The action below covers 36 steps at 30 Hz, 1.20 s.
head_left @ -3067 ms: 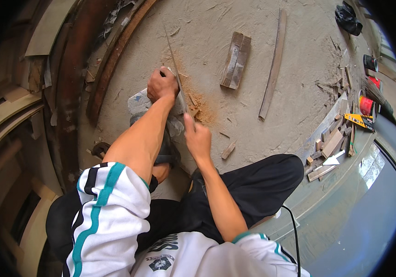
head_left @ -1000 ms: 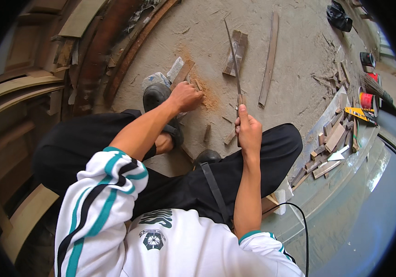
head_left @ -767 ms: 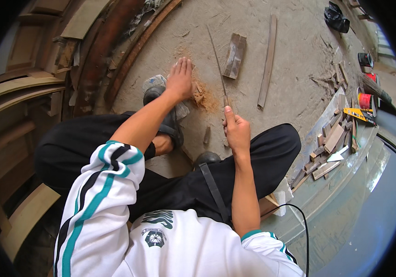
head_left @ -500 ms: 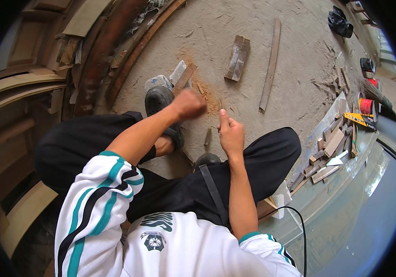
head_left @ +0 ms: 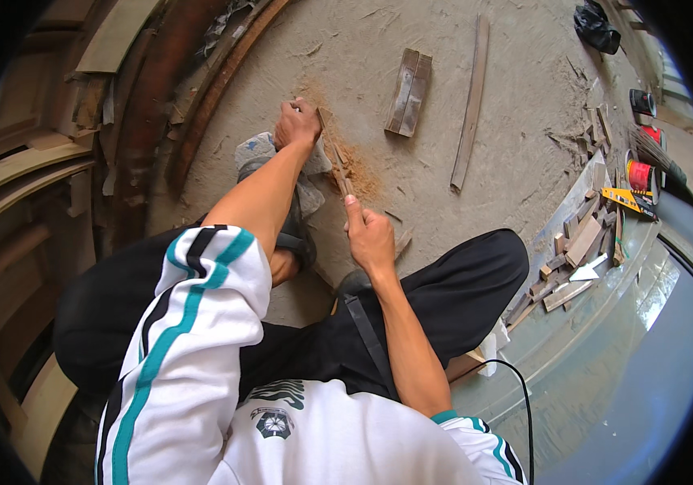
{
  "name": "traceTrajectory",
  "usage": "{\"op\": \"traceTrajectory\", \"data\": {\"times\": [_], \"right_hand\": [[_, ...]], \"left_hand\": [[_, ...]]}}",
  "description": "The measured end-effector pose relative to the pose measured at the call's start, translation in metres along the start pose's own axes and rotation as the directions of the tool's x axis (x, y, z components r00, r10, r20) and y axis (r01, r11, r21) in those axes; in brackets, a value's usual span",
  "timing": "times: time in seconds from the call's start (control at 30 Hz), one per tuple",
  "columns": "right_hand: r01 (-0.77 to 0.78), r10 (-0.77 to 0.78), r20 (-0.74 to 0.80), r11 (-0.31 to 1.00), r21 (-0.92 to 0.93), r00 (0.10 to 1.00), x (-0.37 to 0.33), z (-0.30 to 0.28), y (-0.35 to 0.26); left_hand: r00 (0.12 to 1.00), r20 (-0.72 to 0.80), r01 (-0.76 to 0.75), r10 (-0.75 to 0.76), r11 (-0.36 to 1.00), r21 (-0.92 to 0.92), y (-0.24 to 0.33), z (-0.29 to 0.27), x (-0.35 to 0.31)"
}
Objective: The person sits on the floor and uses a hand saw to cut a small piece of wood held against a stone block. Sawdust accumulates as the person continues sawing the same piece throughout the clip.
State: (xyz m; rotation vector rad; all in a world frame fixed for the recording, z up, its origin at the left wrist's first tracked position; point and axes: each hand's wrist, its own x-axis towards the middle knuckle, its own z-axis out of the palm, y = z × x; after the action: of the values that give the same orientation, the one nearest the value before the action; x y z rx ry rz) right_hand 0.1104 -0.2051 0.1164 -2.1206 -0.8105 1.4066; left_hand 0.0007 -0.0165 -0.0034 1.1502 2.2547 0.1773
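Observation:
My left hand (head_left: 296, 125) is closed above a pale stone block (head_left: 254, 149), its fingers curled round something small that I cannot make out. A wood piece's edge (head_left: 321, 119) shows right beside its knuckles. My right hand (head_left: 371, 241) is closed on a slim brownish strip (head_left: 341, 173), thumb laid along it, the tip pointing up and left towards my left hand. Whether the strip is plain wood or a tool is unclear. Under the strip, orange-brown sawdust (head_left: 360, 176) covers the floor. My left forearm hides part of my dark clog (head_left: 298, 241).
Two dark wood blocks (head_left: 409, 93) lie side by side ahead, with a long wooden strip (head_left: 471, 105) to their right. Offcuts (head_left: 581, 242) and a yellow-handled saw (head_left: 628, 202) are at right. Curved wooden frames (head_left: 31, 174) stand at left. A black bag (head_left: 596, 28) sits far right.
My left hand has moved forward and left, over the stone block. My right hand has shifted left with the strip, which now tilts towards the left hand.

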Motion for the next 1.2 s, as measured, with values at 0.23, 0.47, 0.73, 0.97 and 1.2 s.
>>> {"op": "traceTrajectory", "data": {"times": [0.23, 0.47, 0.73, 0.97, 1.2], "right_hand": [[-0.084, 0.081, 0.049, 0.995, 0.056, 0.995, -0.014, 0.004, -0.011], [-0.183, 0.183, 0.079, 0.983, 0.001, 0.98, -0.009, -0.002, -0.034], [-0.206, 0.207, 0.038, 0.978, -0.031, 0.978, -0.046, 0.0, -0.025], [-0.146, 0.149, 0.028, 0.984, -0.101, 0.988, -0.006, 0.013, -0.01], [-0.191, 0.195, 0.047, 0.979, -0.073, 0.98, -0.051, -0.008, -0.016]], "left_hand": [[0.986, -0.036, -0.157, 0.162, 0.981, 0.111, -0.004, -0.002, 0.012], [0.997, -0.018, -0.078, 0.079, 0.996, 0.039, -0.003, -0.006, 0.012], [0.998, -0.058, -0.023, 0.022, 0.999, -0.023, -0.005, -0.005, 0.015], [0.999, -0.042, -0.017, 0.017, 1.0, 0.001, 0.001, -0.004, 0.011], [0.996, -0.087, -0.02, 0.02, 1.0, 0.001, -0.004, -0.005, 0.014]]}}
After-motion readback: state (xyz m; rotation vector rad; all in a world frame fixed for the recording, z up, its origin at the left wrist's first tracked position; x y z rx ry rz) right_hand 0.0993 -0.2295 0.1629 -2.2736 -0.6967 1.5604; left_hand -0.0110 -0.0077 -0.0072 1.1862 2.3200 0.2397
